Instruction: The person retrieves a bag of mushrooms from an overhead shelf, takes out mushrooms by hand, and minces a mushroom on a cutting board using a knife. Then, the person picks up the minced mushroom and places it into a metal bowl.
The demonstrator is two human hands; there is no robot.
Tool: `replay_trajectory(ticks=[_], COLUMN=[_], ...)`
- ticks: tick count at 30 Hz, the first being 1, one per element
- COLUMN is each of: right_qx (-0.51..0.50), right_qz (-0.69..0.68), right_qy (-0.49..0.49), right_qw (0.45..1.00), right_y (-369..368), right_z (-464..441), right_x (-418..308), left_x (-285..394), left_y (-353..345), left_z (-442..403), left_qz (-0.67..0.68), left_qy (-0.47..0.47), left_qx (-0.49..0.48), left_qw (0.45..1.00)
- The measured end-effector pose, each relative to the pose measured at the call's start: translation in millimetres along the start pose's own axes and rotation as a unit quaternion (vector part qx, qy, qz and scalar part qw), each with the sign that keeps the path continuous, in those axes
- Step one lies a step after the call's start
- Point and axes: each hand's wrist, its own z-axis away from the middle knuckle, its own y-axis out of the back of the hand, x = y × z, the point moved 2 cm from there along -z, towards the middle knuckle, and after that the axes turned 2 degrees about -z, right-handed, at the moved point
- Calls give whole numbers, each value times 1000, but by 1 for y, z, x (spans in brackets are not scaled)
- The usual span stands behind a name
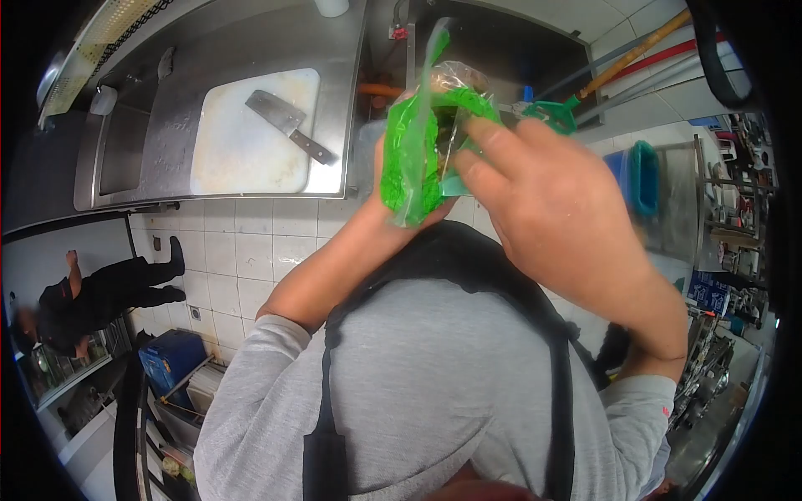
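A clear and bright green plastic bag (403,154) is held up in front of my chest, its mouth open toward me. Something brownish shows inside it, too shaded to make out. My left hand (438,215) is closed around the bag from behind and below, with most of its fingers hidden. My right hand (555,196) is at the bag's right side, its bent fingers gripping the film at the opening. To the left, a cleaver (288,125) with a dark riveted handle lies on a white cutting board (221,134).
The board rests on a steel counter (334,75) beside a sink (121,154). Long-handled tools (639,54) and a blue bin (631,179) stand right. A person in dark clothes (100,288) is at far left, near a blue container (173,359). Shelves (731,184) line the far right.
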Motion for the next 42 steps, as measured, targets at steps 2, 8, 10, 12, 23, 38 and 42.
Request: replay_trajectory(ticks=[2, 8, 10, 12, 23, 38, 42], right_qx=[32, -102, -110, -77, -111, -8, -3], right_qz=[6, 107, 86, 106, 183, -38, -144], right_qy=[29, 51, 84, 99, 87, -47, -117], right_qw=[999, 988, 987, 986, 973, 998, 983], right_y=[4, 12, 16, 17, 34, 24, 11], right_z=[1, 8, 10, 17, 31, 49, 58], right_x=[-2, 1, -3, -6, -14, 21, 50], left_x=[3, -1, -1, 0, -11, -4, -6], left_y=[-5, 12, 6, -5, 6, -7, -12], left_z=[3, -5, -1, 5, -4, 7, 7], left_qz=[38, 249, 278, 272, 174, 176, 128], left_qy=[18, 100, 124, 71, 106, 32, 15], left_qx=[-34, -178, -220, -217, -122, -140, -153], left_qw=[999, 947, 927, 935, 971, 974, 980])
